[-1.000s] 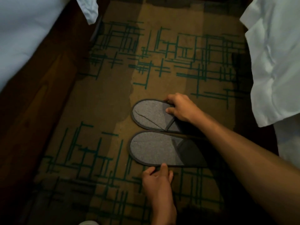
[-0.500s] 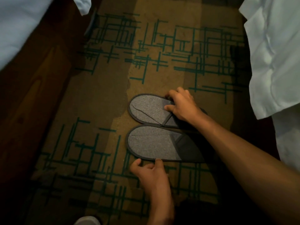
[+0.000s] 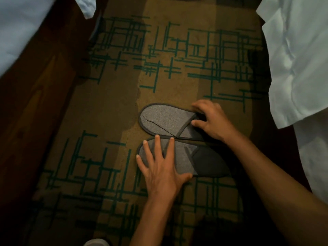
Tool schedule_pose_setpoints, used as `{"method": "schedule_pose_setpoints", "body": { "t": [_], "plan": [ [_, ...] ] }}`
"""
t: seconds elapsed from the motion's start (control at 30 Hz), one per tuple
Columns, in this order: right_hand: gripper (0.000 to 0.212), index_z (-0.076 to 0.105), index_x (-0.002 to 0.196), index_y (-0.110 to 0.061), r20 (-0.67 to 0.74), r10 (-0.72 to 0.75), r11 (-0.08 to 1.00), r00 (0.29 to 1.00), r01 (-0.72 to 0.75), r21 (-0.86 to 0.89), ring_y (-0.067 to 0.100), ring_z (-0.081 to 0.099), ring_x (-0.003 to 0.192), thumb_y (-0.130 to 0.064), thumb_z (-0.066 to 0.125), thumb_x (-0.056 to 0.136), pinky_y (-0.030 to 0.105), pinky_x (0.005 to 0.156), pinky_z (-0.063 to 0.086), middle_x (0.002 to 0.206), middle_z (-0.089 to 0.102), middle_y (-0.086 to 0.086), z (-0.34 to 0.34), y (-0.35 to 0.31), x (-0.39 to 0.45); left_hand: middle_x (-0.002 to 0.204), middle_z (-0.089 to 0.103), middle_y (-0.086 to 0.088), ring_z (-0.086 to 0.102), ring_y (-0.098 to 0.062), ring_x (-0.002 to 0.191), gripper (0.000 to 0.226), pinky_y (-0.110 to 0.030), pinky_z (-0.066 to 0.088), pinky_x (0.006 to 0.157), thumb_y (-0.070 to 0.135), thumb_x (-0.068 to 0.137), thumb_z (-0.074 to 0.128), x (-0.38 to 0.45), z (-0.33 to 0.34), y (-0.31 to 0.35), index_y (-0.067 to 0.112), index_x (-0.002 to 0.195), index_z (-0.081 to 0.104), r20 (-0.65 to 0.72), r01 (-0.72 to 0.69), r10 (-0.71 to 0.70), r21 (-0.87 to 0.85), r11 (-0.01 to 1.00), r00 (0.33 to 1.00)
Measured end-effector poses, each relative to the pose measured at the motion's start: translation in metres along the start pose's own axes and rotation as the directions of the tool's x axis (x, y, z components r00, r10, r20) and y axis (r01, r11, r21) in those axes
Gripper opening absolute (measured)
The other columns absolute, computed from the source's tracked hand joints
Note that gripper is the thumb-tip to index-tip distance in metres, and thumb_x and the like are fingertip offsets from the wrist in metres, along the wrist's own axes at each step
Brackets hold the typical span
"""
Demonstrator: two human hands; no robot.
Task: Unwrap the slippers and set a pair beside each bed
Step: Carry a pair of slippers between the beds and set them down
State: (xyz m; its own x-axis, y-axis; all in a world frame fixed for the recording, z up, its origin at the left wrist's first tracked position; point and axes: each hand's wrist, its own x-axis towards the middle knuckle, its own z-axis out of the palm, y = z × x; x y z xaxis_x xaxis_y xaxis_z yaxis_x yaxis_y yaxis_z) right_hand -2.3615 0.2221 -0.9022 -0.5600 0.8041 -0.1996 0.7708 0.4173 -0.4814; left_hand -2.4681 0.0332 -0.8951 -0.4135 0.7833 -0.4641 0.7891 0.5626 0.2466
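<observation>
Two grey slippers lie side by side on the carpet, toes pointing left. The far slipper [image 3: 163, 119] has my right hand [image 3: 212, 119] on its heel end, fingers curled over its rim and thumb at the strap's edge. The near slipper [image 3: 205, 161] lies under my left hand [image 3: 161, 166], which presses flat on its toe cover with fingers spread and straight. No wrapping shows on either slipper.
A brown carpet [image 3: 110, 121] with green line patterns fills the aisle. A dark wooden bed frame [image 3: 35, 103] with white bedding runs along the left. White bed linen [image 3: 298, 68] hangs at the right. A pale shoe tip [image 3: 95, 243] shows at the bottom edge.
My left hand moved from the carpet beside the near slipper up onto its toe cover and flattened there. My right hand stayed on the far slipper's heel end.
</observation>
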Motion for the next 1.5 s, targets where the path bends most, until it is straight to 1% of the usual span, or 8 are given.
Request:
{"method": "schedule_pose_setpoints", "body": {
  "t": [0.13, 0.23, 0.37, 0.63, 0.9, 1.2, 1.33, 1.5],
  "plan": [
    [0.046, 0.057, 0.131, -0.011, -0.180, 0.331, 0.909, 0.926, -0.261, 0.325, 0.029, 0.053, 0.121, -0.014, 0.068, 0.087, 0.040, 0.105, 0.042, 0.129, 0.055, 0.012, -0.003, 0.021, -0.050, 0.162, -0.022, 0.004, -0.027, -0.033, 0.145, 0.117, -0.063, -0.007, 0.114, 0.072, 0.061, 0.068, 0.002, 0.000, -0.011, 0.047, 0.148, -0.006, 0.020, -0.036, 0.035, 0.032, 0.999, 0.999],
    [0.040, 0.062, 0.125, -0.007, -0.215, 0.419, 0.887, 0.882, -0.347, 0.304, 0.029, 0.058, 0.109, -0.013, 0.070, 0.086, 0.028, 0.091, 0.042, 0.121, 0.059, 0.015, 0.010, 0.022, -0.097, 0.161, -0.022, 0.005, -0.028, -0.033, 0.145, 0.117, -0.064, -0.007, 0.113, 0.072, 0.060, 0.069, 0.002, 0.000, -0.014, 0.049, 0.147, -0.006, 0.021, -0.043, 0.042, 0.050, 0.998, 0.999],
    [0.041, 0.064, 0.123, -0.006, -0.164, 0.497, 0.857, 0.852, -0.451, 0.251, 0.032, 0.060, 0.103, -0.014, 0.073, 0.084, 0.034, 0.089, 0.046, 0.115, 0.059, 0.016, 0.027, 0.015, -0.134, 0.162, -0.020, 0.002, -0.026, -0.032, 0.145, 0.115, -0.060, 0.000, 0.116, 0.070, 0.058, 0.071, 0.001, -0.003, -0.021, 0.053, 0.146, -0.001, 0.008, -0.032, 0.032, 0.031, 0.999, 0.999],
    [0.042, 0.065, 0.124, -0.005, -0.254, 0.508, 0.858, 0.823, -0.459, 0.231, 0.033, 0.055, 0.106, -0.005, 0.073, 0.082, 0.027, 0.091, 0.039, 0.113, 0.057, 0.018, 0.045, 0.001, -0.142, 0.161, -0.018, 0.001, -0.020, -0.030, 0.147, 0.113, -0.054, 0.006, 0.117, 0.068, 0.057, 0.074, 0.001, -0.008, -0.032, 0.055, 0.144, 0.002, 0.016, -0.045, 0.045, 0.024, 0.999, 0.999],
    [0.041, 0.066, 0.119, -0.003, -0.289, 0.480, 0.876, 0.829, -0.436, 0.205, 0.034, 0.054, 0.108, -0.004, 0.074, 0.080, 0.032, 0.092, 0.042, 0.114, 0.060, 0.017, 0.043, -0.003, -0.137, 0.162, -0.013, 0.002, -0.017, -0.030, 0.148, 0.113, -0.054, 0.009, 0.117, 0.066, 0.055, 0.077, 0.004, -0.006, -0.035, 0.053, 0.145, 0.009, -0.023, -0.036, 0.035, -0.026, 0.999, 0.999],
    [0.041, 0.066, 0.121, -0.005, -0.259, 0.512, 0.857, 0.819, -0.467, 0.219, 0.032, 0.056, 0.106, -0.009, 0.075, 0.081, 0.032, 0.092, 0.044, 0.112, 0.056, 0.016, 0.041, -0.006, -0.139, 0.162, -0.011, 0.000, -0.018, -0.031, 0.148, 0.113, -0.054, 0.004, 0.118, 0.064, 0.054, 0.079, 0.006, -0.005, -0.037, 0.052, 0.144, 0.011, -0.040, -0.044, 0.043, -0.024, 0.999, 0.998],
    [0.040, 0.062, 0.125, -0.003, -0.230, 0.524, 0.848, 0.820, -0.477, 0.229, 0.033, 0.054, 0.112, -0.010, 0.069, 0.086, 0.032, 0.096, 0.041, 0.120, 0.057, 0.018, 0.033, -0.010, -0.141, 0.161, -0.014, -0.002, -0.020, -0.032, 0.147, 0.112, -0.056, -0.001, 0.117, 0.061, 0.058, 0.078, 0.005, -0.012, -0.033, 0.051, 0.145, 0.008, 0.015, -0.033, 0.032, 0.019, 0.999, 0.999],
    [0.034, 0.062, 0.125, -0.003, -0.161, 0.595, 0.789, 0.787, -0.535, 0.302, 0.032, 0.056, 0.116, -0.007, 0.060, 0.092, 0.021, 0.091, 0.034, 0.128, 0.056, 0.017, -0.009, -0.030, -0.167, 0.163, -0.007, -0.004, -0.015, -0.032, 0.148, 0.103, -0.056, 0.000, 0.117, 0.058, 0.064, 0.077, -0.019, -0.042, -0.022, 0.047, 0.146, 0.015, 0.053, -0.028, 0.027, 0.011, 1.000, 0.998]
  ]
}}
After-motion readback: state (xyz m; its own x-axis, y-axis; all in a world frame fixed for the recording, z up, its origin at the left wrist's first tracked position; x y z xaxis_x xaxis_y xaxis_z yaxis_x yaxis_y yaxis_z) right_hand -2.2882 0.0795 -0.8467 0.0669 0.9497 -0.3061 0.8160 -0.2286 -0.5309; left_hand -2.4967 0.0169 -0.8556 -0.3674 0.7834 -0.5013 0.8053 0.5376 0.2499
